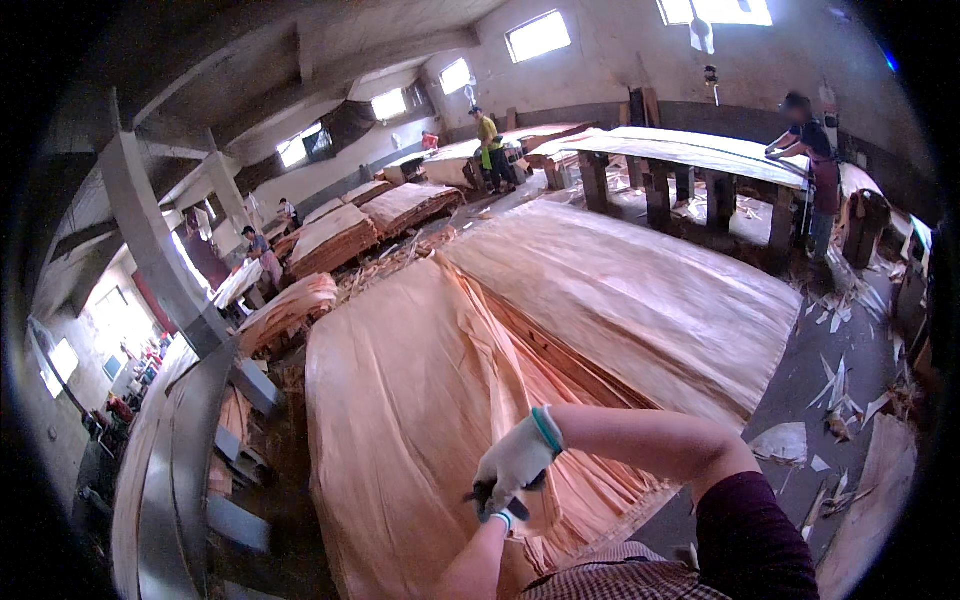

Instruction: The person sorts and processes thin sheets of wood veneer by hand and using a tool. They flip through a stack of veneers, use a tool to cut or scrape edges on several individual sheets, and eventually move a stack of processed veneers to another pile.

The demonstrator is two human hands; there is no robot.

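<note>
My right hand (517, 462), in a white work glove with a green cuff and dark grip on the fingers, is brought across in front of me. Its fingers are curled down against my left hand (507, 519), at the glove near the wrist; what they pinch is hidden. Most of my left hand is covered by the right, so its fingers cannot be made out. Beneath both hands lies a large stack of thin wood veneer sheets (385, 400), pinkish tan. Folded, rumpled veneer edges (560, 400) run between it and a second broad stack (620, 290) on the right.
A long table with pale veneer (690, 147) stands at the back right, a person (815, 165) at its end. Another person (488, 150) stands farther back. More veneer stacks (335, 240) and a concrete pillar (160, 235) are on the left. Wood scraps (835, 390) litter the right-hand floor.
</note>
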